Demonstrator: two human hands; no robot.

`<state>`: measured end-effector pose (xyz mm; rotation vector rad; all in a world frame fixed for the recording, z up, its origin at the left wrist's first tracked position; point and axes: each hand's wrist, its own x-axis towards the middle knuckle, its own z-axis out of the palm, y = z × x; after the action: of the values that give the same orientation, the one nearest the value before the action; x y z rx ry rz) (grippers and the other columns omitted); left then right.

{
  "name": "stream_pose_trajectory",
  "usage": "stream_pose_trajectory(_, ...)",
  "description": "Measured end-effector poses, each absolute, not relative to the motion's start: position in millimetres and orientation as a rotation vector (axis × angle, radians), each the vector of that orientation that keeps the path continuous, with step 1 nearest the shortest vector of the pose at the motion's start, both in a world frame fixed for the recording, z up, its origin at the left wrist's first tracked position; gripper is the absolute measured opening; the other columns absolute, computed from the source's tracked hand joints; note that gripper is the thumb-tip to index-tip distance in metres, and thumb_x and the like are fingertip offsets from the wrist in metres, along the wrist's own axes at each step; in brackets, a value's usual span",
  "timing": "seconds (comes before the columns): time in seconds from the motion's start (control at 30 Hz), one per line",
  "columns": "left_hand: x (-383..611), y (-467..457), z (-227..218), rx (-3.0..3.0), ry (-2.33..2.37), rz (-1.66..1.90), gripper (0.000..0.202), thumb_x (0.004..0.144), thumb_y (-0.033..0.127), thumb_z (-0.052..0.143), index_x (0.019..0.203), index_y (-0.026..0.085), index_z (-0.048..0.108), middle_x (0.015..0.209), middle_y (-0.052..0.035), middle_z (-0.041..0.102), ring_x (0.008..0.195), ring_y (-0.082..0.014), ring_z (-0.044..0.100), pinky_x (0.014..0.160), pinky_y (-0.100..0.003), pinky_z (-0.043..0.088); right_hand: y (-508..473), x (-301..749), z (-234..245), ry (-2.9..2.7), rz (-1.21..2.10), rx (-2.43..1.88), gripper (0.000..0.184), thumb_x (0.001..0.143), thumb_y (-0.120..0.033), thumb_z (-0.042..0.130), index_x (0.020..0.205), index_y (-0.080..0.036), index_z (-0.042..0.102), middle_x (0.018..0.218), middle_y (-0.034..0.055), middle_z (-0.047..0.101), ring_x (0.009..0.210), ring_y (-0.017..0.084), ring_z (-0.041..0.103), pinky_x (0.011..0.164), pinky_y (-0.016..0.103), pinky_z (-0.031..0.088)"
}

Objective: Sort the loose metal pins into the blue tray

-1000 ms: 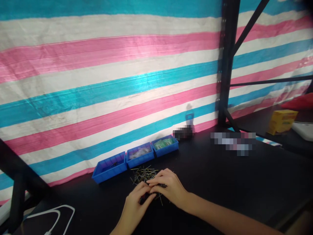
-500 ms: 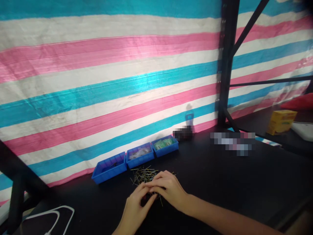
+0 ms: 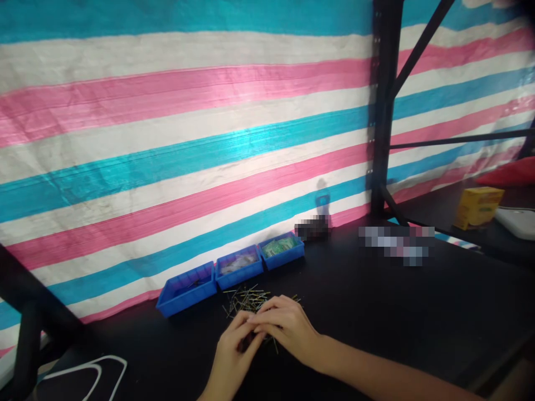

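A heap of thin metal pins (image 3: 244, 298) lies on the black table (image 3: 376, 312) in front of three blue bins. My left hand (image 3: 232, 351) and my right hand (image 3: 288, 326) meet over the near edge of the heap, fingertips touching. Both hands have their fingers curled and pinched together around something small and dark that I cannot make out. The left blue bin (image 3: 187, 288) holds a few dark pieces, the middle bin (image 3: 239, 266) pale parts, and the right bin (image 3: 281, 249) green parts.
A striped pink, white and teal tarp hangs right behind the bins. A black rack post (image 3: 382, 106) stands at the back right. A yellow box (image 3: 476, 207) and a white object (image 3: 518, 221) sit far right. A white cable (image 3: 83, 370) lies near left.
The view has shifted slightly. My hands have drawn a little closer together over the pins; the heap and bins stay put.
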<state>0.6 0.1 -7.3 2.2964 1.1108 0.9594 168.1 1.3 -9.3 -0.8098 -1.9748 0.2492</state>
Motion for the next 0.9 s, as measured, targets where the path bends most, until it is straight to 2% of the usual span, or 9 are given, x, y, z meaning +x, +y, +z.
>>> stream_pose_trajectory(0.17,3.5,0.0,-8.6,2.270,1.112,0.990,0.020,0.083,0.031,0.051,0.089,0.020,0.066,0.085,-0.0047,0.058,0.059,-0.0108,0.051,0.049,-0.019,0.040,0.2,168.9,-10.4,-2.005,0.210,-0.800,0.020,0.088,-0.024,0.050,0.097,-0.026,0.067,0.094,0.0025,0.065,0.085,0.014,0.057,0.074,0.026,0.042)
stream_pose_trajectory(0.3,3.7,-0.8,-7.7,2.273,1.127,1.015,0.018,0.081,0.029,0.053,0.085,0.018,0.066,0.084,-0.0047,0.057,0.060,-0.0111,0.051,0.050,-0.019,0.040,0.7,168.2,-12.5,-2.010,0.219,-0.797,0.019,0.088,-0.024,0.051,0.098,-0.027,0.066,0.093,0.0011,0.065,0.083,0.013,0.057,0.075,0.026,0.042)
stream_pose_trajectory(0.63,3.3,-2.9,-7.4,2.257,1.147,1.043,0.021,0.082,0.032,0.052,0.092,0.019,0.066,0.088,-0.0058,0.058,0.058,-0.0103,0.049,0.047,-0.019,0.040,0.4,167.3,-12.6,-2.003,0.254,-0.835,0.019,0.086,-0.022,0.053,0.100,-0.028,0.066,0.093,-0.0002,0.065,0.084,0.012,0.058,0.077,0.025,0.042)
stream_pose_trajectory(0.8,4.1,-2.7,-5.6,2.217,1.158,1.083,0.021,0.081,0.031,0.053,0.092,0.019,0.066,0.087,-0.0050,0.059,0.061,-0.0120,0.053,0.049,-0.019,0.043,-0.8,167.2,-8.1,-1.963,0.341,-0.825,0.019,0.087,-0.024,0.052,0.101,-0.027,0.065,0.091,0.0002,0.066,0.083,0.014,0.058,0.078,0.025,0.042)
stream_pose_trajectory(0.9,2.3,-1.2,-5.1,2.177,1.211,1.143,0.019,0.080,0.032,0.054,0.086,0.018,0.067,0.089,-0.0051,0.059,0.059,-0.0111,0.053,0.047,-0.019,0.043,-2.5,167.1,-2.1,-1.905,0.397,-0.798,0.021,0.087,-0.026,0.052,0.106,-0.024,0.061,0.099,0.0014,0.064,0.091,0.014,0.056,0.084,0.026,0.041)
